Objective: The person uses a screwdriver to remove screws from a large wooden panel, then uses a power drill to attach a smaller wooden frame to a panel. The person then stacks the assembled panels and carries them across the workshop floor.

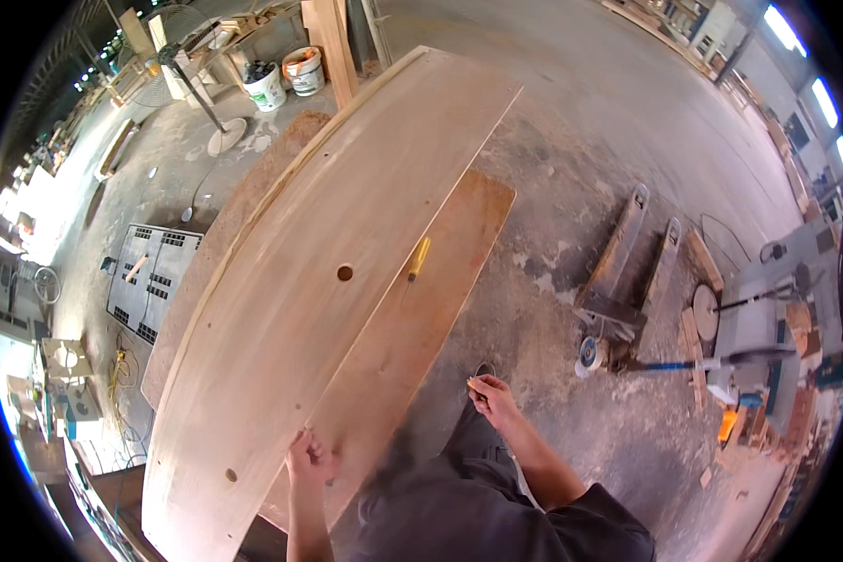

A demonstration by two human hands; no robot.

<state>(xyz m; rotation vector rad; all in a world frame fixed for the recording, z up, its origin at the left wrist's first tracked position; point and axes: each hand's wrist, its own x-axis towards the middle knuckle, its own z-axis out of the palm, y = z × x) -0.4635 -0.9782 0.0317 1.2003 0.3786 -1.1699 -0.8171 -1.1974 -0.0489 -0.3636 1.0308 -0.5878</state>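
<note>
A long, pale wooden panel [281, 309] with one curved side and a round dark hole lies at a slant in front of me. My left hand [309, 456] is at its straight near edge, fingers curled in, and whatever they pinch is hidden. Under it and jutting out toward me is a browner board [459, 234]. A slim yellow-handled tool [420, 258] rests on that board beside the panel's edge. Off to the right, clear of the boards, my right hand [494, 398] is closed in a pinch, with something too small to name at its fingertips.
A pallet jack [613, 253] stands on the concrete floor to the right, near a pedestal fan [707, 311]. Two white buckets [303, 71] sit beyond the panel's far end. On the left lie a grey plastic pallet [155, 276] and a yellow cord [119, 370].
</note>
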